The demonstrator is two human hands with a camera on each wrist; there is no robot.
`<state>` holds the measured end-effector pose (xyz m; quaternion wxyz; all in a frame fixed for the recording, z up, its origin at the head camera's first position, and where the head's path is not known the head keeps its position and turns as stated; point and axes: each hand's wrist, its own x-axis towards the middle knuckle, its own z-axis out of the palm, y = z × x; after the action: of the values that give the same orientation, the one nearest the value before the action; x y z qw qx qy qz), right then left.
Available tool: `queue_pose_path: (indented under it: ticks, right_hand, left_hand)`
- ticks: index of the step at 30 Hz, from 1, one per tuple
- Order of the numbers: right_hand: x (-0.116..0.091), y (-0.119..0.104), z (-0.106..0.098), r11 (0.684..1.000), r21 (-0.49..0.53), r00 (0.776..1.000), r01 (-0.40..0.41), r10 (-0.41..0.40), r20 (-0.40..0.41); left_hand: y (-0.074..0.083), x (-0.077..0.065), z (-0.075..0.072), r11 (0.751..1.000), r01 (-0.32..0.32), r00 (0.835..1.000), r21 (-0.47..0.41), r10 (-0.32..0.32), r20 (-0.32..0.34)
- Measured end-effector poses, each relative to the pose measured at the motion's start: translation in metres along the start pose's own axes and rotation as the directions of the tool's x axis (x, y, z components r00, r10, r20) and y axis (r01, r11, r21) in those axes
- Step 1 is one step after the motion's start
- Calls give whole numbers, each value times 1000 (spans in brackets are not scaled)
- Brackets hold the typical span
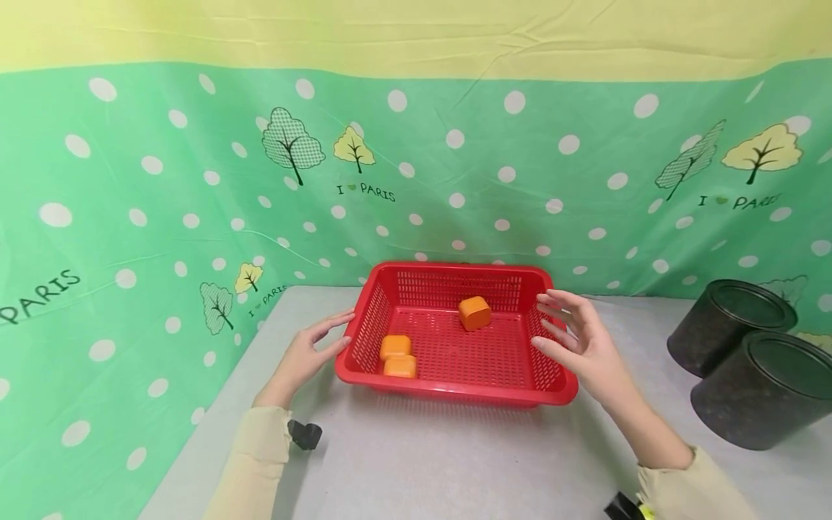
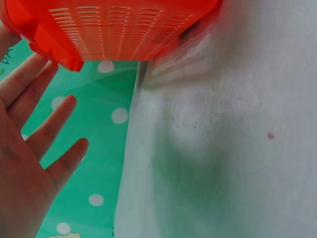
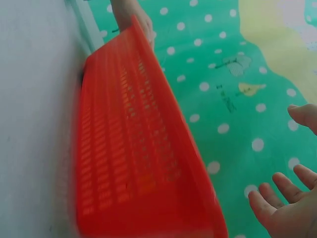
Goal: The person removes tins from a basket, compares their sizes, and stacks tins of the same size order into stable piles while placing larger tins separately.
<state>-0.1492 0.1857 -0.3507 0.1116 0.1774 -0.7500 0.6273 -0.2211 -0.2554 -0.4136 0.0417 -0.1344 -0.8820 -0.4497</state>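
A red plastic basket (image 1: 448, 393) with slotted walls sits on the table, holding three orange rounded blocks. Two blocks, one orange block (image 1: 395, 347) and another orange block (image 1: 399, 367), lie side by side at its left; a third orange block (image 1: 475, 313) is near the back wall. My left hand (image 1: 310, 354) is at the basket's left rim with fingers extended; in the left wrist view the fingertips (image 2: 49, 64) reach the rim. Above the right side hovers my right hand (image 1: 581, 339), fingers spread and loosely bent, holding nothing. The right wrist view shows it apart from the basket.
Two dark cylindrical cans, a rear can (image 1: 721, 328) and a front can (image 1: 760, 397), stand on the right of the pale table (image 1: 442, 462). A green and yellow printed cloth (image 1: 455, 166) hangs behind the table and along its left side.
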Motion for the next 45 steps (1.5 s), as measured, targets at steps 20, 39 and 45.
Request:
queue_pose_path:
  ticks: [20,39,45]
  right_hand:
    - [57,-11,94,996,78,983,-47,32,180]
    - [107,12,165,968,131,934,-215,165,317]
    - [110,21,175,967,99,911,-235,183,370]
  left_hand:
    - [1,1,0,1000,-4,1000,-1,4,5]
    - [-2,3,3,1000,1,1000,-6,-1,6]
    - [-1,1,1,1000,2,1000,-9,-2,4]
